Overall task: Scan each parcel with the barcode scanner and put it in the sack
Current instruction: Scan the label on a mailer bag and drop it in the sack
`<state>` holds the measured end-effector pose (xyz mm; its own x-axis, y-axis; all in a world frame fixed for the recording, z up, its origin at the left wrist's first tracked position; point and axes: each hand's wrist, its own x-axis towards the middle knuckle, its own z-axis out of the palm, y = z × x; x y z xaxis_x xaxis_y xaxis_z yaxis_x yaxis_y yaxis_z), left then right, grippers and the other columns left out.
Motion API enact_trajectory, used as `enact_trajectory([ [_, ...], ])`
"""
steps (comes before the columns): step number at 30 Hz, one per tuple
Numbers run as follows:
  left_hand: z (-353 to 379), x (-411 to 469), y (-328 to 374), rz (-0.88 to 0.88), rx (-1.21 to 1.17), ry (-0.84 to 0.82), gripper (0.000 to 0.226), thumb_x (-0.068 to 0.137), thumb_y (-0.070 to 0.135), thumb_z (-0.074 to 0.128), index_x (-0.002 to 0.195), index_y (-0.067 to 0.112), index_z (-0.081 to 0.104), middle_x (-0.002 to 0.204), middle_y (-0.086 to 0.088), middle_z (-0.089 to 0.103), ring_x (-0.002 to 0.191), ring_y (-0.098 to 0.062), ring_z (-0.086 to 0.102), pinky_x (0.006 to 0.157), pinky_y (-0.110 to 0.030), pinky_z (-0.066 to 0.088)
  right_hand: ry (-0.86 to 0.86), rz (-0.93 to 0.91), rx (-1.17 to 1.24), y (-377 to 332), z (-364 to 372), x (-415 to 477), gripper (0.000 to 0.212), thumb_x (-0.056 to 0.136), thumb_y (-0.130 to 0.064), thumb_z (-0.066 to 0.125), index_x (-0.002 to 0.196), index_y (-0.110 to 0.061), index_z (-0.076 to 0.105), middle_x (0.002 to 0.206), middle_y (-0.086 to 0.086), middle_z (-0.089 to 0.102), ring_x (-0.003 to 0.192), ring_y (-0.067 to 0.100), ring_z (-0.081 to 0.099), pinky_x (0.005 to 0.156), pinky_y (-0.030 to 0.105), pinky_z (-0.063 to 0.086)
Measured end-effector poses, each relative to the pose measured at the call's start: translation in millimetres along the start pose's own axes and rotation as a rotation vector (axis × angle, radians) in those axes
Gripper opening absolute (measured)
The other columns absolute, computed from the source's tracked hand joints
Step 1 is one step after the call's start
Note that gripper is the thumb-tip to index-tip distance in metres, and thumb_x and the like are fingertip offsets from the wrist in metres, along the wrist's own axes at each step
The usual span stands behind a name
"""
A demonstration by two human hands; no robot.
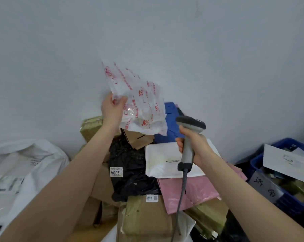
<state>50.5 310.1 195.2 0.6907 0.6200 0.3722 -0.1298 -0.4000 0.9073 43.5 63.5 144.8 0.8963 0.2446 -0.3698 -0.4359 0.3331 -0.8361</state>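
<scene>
While its fingers and thumb are curling round the lower left corner of a thin white plastic mailer bag printed with red lettering (140,102), the left hand (112,109) is holding that parcel up in front of the pale wall (165,32), above a heap of parcels. The bag is hanging crumpled and tilted, its lower edge drooping just above an open brown cardboard box (137,137). The right hand (195,145) is gripping the handle of a grey pistol-shaped barcode scanner (189,130), fingers wrapped tight round it. The scanner's head is sitting near the bag's lower right edge, apart from it. A grey cable (180,198) is trailing down from the handle's base over the pile.

Between the two forearms, a crinkled black plastic bag (130,182) bearing a white sticker reading 2004 (116,172) is lying in the heap, touching a flat white padded envelope (163,159) on its right. A pink plastic mailer (196,191) is lying under that envelope's near edge, and a blue folded carton (172,117) is sitting behind. A tape-wrapped brown cardboard parcel (144,219) is resting at the near edge. A large white sack (25,163) is slumping at the far left, well apart from the held bag. A blue plastic crate (277,189) holding papers is standing at the far right.
</scene>
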Motion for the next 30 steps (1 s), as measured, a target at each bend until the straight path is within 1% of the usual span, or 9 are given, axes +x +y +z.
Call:
enact_trajectory([
  [3, -29, -19, 30, 0.292, 0.195, 0.012, 0.02, 0.088, 0.013, 0.066, 0.108, 0.017, 0.066, 0.089, 0.012, 0.065, 0.075, 0.012, 0.059, 0.071, -0.004, 0.044, -0.018, -0.03, 0.052, -4, 0, -12, 0.017, 0.091, -0.025, 0.068, 0.092, -0.01, 0.062, 0.065, 0.01, 0.067, 0.047, 0.012, 0.061, 0.048, 0.022, 0.053],
  [6, -50, -50, 30, 0.49, 0.534, -0.064, 0.011, 0.087, 0.011, 0.065, 0.096, 0.005, 0.069, 0.082, -0.011, 0.066, 0.076, -0.023, 0.061, 0.065, -0.034, 0.046, -0.024, -0.057, 0.071, -2, -3, -20, 0.017, 0.091, -0.027, 0.068, 0.092, -0.011, 0.063, 0.076, 0.011, 0.069, 0.059, 0.017, 0.066, 0.056, 0.026, 0.057],
  [9, -54, -87, 10, 0.671, 0.863, -0.262, 0.006, 0.084, 0.011, 0.067, 0.088, 0.006, 0.068, 0.075, -0.014, 0.057, 0.069, -0.024, 0.052, 0.056, -0.035, 0.038, -0.003, -0.069, 0.069, 7, -5, -27, 0.017, 0.09, -0.027, 0.069, 0.095, -0.013, 0.061, 0.082, 0.008, 0.067, 0.071, 0.021, 0.066, 0.064, 0.031, 0.056],
  [14, -37, -134, -38, 0.446, 1.367, -0.762, 0.022, 0.093, 0.01, 0.047, 0.11, 0.016, 0.06, 0.099, -0.001, 0.053, 0.11, -0.021, 0.049, 0.074, -0.026, 0.033, 0.139, -0.072, 0.017, 16, -17, -31, 0.021, 0.084, -0.028, 0.075, 0.088, -0.012, 0.063, 0.073, 0.0, 0.061, 0.06, 0.013, 0.058, 0.049, 0.023, 0.052],
  [18, -34, -146, -66, 0.104, 1.183, -0.793, 0.027, 0.095, 0.009, 0.049, 0.113, 0.015, 0.069, 0.102, 0.005, 0.055, 0.101, -0.015, 0.052, 0.08, -0.02, 0.035, 0.143, -0.051, -0.091, 21, -28, -27, 0.025, 0.082, -0.033, 0.077, 0.088, -0.013, 0.063, 0.081, 0.001, 0.064, 0.071, 0.015, 0.061, 0.057, 0.027, 0.053],
  [22, -37, -120, -66, -0.123, 0.982, -1.093, 0.038, 0.088, 0.008, 0.06, 0.123, 0.021, 0.064, 0.124, 0.007, 0.052, 0.113, -0.013, 0.049, 0.094, -0.023, 0.042, 0.125, 0.008, -0.112, 41, -25, -21, 0.022, 0.082, -0.027, 0.078, 0.09, -0.011, 0.065, 0.073, 0.0, 0.064, 0.065, 0.016, 0.062, 0.055, 0.03, 0.051],
  [26, -36, -90, -79, -0.282, 0.583, -0.794, 0.048, 0.085, 0.017, 0.059, 0.131, 0.028, 0.053, 0.12, 0.006, 0.051, 0.095, -0.007, 0.056, 0.067, -0.013, 0.043, 0.177, -0.023, -0.143, 57, -23, -10, 0.037, 0.082, -0.022, 0.077, 0.114, -0.008, 0.064, 0.1, 0.007, 0.068, 0.095, 0.026, 0.062, 0.087, 0.042, 0.052],
  [28, -30, -77, -91, -0.337, 0.495, -0.658, 0.05, 0.089, 0.024, 0.057, 0.138, 0.024, 0.047, 0.135, -0.001, 0.048, 0.11, -0.015, 0.053, 0.076, -0.02, 0.046, 0.19, -0.028, -0.146, 62, -24, -4, 0.042, 0.082, -0.02, 0.077, 0.119, -0.006, 0.063, 0.112, 0.011, 0.068, 0.105, 0.03, 0.061, 0.093, 0.044, 0.051],
  [30, -25, -64, -102, -0.381, 0.474, -0.556, 0.058, 0.09, 0.033, 0.057, 0.144, 0.022, 0.04, 0.141, -0.004, 0.045, 0.121, -0.022, 0.048, 0.087, -0.032, 0.044, 0.186, -0.01, -0.155, 64, -24, 1, 0.037, 0.083, -0.019, 0.077, 0.116, -0.007, 0.064, 0.102, 0.007, 0.069, 0.092, 0.026, 0.063, 0.078, 0.039, 0.053],
])
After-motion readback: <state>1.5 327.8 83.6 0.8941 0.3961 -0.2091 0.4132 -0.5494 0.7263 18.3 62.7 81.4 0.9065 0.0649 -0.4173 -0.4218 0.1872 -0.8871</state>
